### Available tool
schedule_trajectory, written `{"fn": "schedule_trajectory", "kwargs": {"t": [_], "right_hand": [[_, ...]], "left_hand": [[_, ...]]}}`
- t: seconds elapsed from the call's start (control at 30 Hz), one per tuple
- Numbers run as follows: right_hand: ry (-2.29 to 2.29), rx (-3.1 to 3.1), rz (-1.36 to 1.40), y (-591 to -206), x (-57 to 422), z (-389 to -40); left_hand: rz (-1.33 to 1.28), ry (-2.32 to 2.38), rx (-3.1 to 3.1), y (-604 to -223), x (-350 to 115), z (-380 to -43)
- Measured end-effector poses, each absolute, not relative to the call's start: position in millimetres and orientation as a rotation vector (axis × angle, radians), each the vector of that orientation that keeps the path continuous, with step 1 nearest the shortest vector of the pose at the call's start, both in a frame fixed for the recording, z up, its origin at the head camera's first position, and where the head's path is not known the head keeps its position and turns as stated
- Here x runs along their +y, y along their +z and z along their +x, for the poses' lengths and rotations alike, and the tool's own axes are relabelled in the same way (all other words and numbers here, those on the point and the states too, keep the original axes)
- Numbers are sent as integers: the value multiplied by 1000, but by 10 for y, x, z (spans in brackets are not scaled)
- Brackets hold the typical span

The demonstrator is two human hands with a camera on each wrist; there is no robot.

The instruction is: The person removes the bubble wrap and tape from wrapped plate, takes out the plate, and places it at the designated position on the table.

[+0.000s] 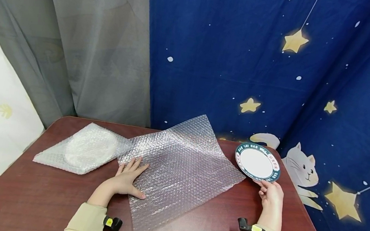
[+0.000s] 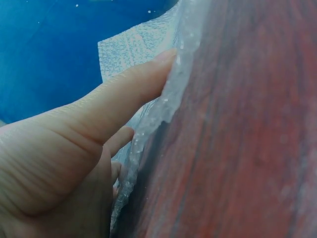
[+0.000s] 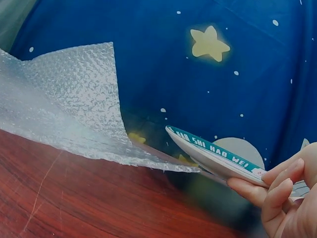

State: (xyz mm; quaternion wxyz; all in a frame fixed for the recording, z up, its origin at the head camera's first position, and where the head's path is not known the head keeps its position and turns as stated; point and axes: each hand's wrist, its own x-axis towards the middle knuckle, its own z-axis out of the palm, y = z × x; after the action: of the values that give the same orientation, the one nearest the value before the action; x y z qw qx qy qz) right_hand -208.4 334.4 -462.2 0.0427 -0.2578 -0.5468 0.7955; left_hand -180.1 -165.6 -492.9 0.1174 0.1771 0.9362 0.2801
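A sheet of clear bubble wrap [image 1: 183,168] lies across the middle of the table, its far corner lifted. My left hand [image 1: 128,179] rests spread on its left edge, fingers straight; in the left wrist view the thumb [image 2: 129,94] lies along the sheet's edge. At the right, my right hand [image 1: 271,194] pinches the near rim of a round plate [image 1: 257,162] with a white centre and a green lettered border. The right wrist view shows that plate [image 3: 218,156] tilted and held off the table, near the bubble wrap's [image 3: 79,94] right corner.
A bubble-wrapped white round item [image 1: 91,149] lies at the table's left, touching or close to the sheet's left corner. The dark red wooden table [image 1: 44,198] ends at a blue starry curtain [image 1: 211,58] and a grey curtain [image 1: 104,46] behind.
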Motion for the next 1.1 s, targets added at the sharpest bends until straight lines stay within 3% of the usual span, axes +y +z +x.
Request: {"fn": "schedule_trajectory", "kwargs": {"t": [1.1], "right_hand": [[2275,-1551,-947,-4799,3359,-2090]], "left_hand": [[526,831,2738,-4915,-1657,-1783]]}}
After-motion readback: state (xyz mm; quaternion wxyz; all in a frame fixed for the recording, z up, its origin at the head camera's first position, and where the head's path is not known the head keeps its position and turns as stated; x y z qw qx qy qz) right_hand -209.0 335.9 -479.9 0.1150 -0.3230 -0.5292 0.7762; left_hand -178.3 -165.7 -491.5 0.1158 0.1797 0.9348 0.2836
